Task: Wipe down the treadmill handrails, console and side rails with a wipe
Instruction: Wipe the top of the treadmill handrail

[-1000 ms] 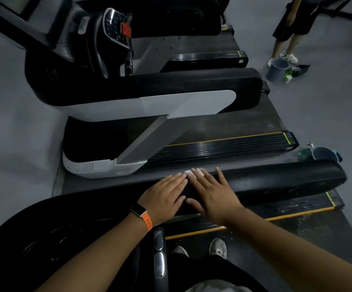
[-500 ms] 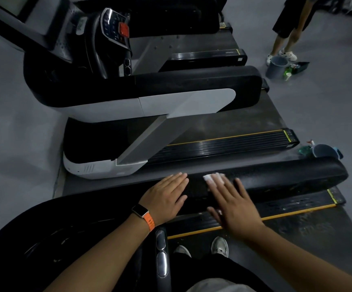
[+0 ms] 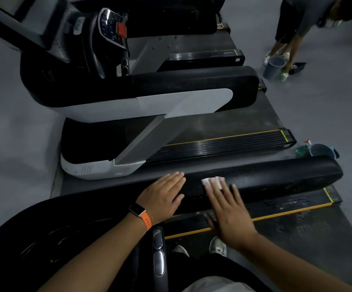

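At the bottom edge of my feed: a pair of pale shoes [image 3: 218, 246] standing on the dark belt [image 3: 318, 239], with two silver sensor pads [image 3: 158, 249] on a black grip bar just to their left.

Left hand [image 3: 162, 197]: I log it flat, fingers straight and together, palm resting on the black padded handrail [image 3: 286, 173]. It holds nothing. A watch [image 3: 137, 209] on an orange strap sits at the wrist.

Right hand [image 3: 230, 213]: fingers straight and spread, reaching across the handrail, the fingertips pressing down on the white wipe [image 3: 212, 181]. The fingers lie on it, not curled round it.

Wipe: small, crumpled, on top of the handrail, near the left hand's fingertips and to their right, partly covered by the right fingertips.

Side rail [image 3: 286, 207]: black strip edged with a yellow line, below the handrail and alongside the belt.

Past the handrail's far end, on the grey floor [image 3: 329, 106]: a blue bucket [image 3: 321, 150] with a green spray bottle [image 3: 302, 147] just beside it.

Next row: a second treadmill [image 3: 192, 83], black rail over a grey panel, its console [image 3: 113, 28] bearing a red button.

Far corner, I note another person [image 3: 293, 24] bending over, one hand low beside a grey bucket [image 3: 274, 67].
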`<control>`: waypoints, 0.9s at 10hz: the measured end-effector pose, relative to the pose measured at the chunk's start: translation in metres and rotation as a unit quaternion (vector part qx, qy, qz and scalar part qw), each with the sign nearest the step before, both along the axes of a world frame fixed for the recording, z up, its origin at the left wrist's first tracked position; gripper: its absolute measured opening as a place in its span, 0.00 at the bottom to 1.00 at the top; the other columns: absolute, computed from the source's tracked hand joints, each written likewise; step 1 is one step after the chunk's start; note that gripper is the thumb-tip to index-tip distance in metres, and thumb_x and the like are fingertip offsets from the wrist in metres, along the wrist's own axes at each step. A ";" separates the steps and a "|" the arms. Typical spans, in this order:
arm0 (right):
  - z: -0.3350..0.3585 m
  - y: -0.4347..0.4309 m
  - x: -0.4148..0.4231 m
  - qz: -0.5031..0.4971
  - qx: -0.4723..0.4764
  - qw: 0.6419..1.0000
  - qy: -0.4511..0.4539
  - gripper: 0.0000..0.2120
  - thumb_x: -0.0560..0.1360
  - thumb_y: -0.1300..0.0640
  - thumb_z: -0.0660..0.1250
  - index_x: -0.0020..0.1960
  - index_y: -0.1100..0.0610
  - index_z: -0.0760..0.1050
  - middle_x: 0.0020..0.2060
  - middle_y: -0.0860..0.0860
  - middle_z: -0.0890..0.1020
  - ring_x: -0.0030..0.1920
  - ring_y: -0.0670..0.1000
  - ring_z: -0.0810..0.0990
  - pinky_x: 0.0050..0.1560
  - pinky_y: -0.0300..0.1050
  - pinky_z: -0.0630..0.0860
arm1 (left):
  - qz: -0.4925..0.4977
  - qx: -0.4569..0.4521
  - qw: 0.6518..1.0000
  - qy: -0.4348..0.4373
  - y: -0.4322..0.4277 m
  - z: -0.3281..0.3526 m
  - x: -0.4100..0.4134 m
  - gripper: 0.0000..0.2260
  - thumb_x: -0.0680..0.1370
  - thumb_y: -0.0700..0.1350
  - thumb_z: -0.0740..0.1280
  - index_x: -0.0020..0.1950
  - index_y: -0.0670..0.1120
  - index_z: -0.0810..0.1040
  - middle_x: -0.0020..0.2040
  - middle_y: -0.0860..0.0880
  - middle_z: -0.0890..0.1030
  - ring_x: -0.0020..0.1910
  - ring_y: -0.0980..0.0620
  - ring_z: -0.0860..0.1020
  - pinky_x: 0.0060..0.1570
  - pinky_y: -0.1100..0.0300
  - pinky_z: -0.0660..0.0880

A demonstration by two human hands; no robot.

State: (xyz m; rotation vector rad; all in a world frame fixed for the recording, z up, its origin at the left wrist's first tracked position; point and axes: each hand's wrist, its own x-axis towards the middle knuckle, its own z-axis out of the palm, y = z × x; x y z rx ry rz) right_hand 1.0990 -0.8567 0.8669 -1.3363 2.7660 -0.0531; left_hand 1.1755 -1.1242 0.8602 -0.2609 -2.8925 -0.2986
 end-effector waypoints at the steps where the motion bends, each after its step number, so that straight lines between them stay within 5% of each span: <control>1: -0.004 -0.021 0.017 0.088 0.002 0.996 0.014 0.45 0.78 0.41 0.64 0.86 0.57 0.46 0.85 0.55 0.45 0.84 0.59 0.47 0.79 0.63 0.49 | 0.002 0.001 1.000 -0.002 0.000 0.001 0.000 0.23 0.84 0.52 0.59 0.76 0.43 0.73 0.76 0.45 0.72 0.76 0.50 0.69 0.76 0.52 0.67; 4: -0.010 0.055 -0.019 -0.011 0.024 0.999 0.038 0.39 0.81 0.43 0.56 0.85 0.59 0.50 0.85 0.57 0.49 0.84 0.60 0.51 0.79 0.63 0.54 | -0.002 0.003 1.000 -0.001 0.000 -0.002 0.000 0.23 0.85 0.53 0.59 0.76 0.42 0.72 0.77 0.44 0.71 0.77 0.49 0.69 0.76 0.52 0.66; 6: -0.003 -0.002 -0.009 0.014 0.023 1.000 -0.013 0.47 0.79 0.38 0.62 0.86 0.56 0.41 0.85 0.54 0.43 0.84 0.57 0.41 0.80 0.60 0.47 | 0.001 0.004 1.000 -0.003 0.000 0.000 0.002 0.23 0.84 0.52 0.59 0.76 0.42 0.72 0.77 0.44 0.71 0.77 0.49 0.69 0.76 0.51 0.67; 9: 0.005 -0.016 -0.011 -0.062 -0.007 0.996 -0.059 0.39 0.83 0.34 0.51 0.86 0.52 0.41 0.85 0.50 0.43 0.84 0.55 0.40 0.82 0.62 0.44 | 0.001 -0.005 1.000 -0.001 0.000 0.000 0.000 0.23 0.84 0.52 0.59 0.76 0.42 0.72 0.77 0.44 0.72 0.76 0.49 0.69 0.76 0.52 0.66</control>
